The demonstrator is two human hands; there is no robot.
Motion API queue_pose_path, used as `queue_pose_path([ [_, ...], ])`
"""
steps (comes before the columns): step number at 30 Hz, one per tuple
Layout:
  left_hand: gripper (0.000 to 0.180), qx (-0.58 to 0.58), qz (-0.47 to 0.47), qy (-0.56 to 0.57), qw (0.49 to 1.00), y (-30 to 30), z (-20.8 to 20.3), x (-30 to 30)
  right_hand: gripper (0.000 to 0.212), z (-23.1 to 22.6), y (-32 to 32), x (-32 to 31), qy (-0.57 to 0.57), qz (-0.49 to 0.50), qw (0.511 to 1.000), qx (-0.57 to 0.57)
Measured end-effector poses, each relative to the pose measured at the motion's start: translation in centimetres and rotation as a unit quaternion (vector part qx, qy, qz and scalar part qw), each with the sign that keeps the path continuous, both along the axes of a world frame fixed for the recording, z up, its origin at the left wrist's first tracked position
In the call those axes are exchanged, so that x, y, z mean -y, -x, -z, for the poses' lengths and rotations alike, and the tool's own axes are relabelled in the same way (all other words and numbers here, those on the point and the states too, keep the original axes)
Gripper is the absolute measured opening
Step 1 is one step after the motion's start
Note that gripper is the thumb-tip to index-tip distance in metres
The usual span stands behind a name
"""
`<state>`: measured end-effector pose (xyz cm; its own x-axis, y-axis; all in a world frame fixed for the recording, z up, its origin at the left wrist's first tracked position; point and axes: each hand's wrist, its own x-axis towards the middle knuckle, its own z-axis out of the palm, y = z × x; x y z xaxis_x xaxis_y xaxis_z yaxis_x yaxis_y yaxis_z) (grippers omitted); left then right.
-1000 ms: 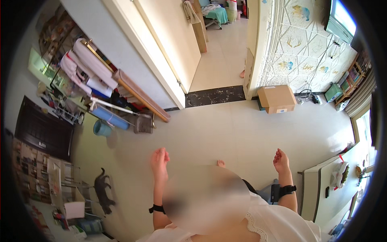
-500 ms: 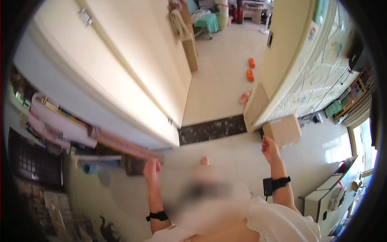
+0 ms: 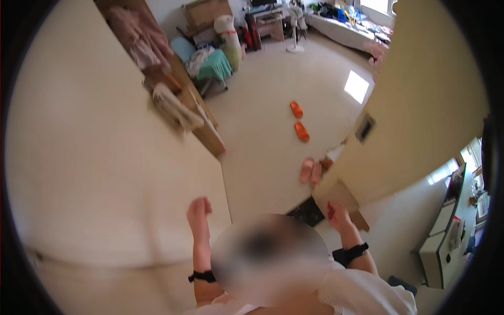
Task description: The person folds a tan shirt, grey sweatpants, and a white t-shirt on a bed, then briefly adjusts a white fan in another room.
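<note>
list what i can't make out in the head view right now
All in the head view:
Left hand: blurred, so exact finger positions are unclear.
Right hand: small and blurred; whether the fingertips touch can't be told.
Dark threshold: partly hidden behind the blurred oval.
Bed: right end hidden behind the cream doorframe.
Heap on the bed: too small to separate its pieces.

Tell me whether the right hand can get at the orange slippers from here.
Probably not: the right hand is up in the air, while the orange slippers lie on the floor farther ahead, beyond the pink slippers. Nothing covers them; distance seems the obstacle.
</note>
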<state>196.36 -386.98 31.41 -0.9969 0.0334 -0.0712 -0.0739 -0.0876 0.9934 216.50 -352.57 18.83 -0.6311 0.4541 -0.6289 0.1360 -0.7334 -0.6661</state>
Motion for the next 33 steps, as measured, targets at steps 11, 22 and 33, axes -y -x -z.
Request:
queue_pose_path([
  [11,0.025,0.059,-0.102,-0.048,0.992,37.1,0.9,-10.1,0.015,-4.3,45.9,-15.3,0.0,-0.079,0.996,-0.031],
  [22,0.029,0.096,0.047,-0.031,0.994,84.3,2.3,-43.2,0.014,-3.6,70.8,-43.2,-0.051,0.192,0.98,-0.017],
  [33,0.026,0.045,0.294,-0.005,0.955,112.5,-0.6,-82.4,0.006,2.5,90.0,-69.9,0.066,0.396,0.914,0.048],
])
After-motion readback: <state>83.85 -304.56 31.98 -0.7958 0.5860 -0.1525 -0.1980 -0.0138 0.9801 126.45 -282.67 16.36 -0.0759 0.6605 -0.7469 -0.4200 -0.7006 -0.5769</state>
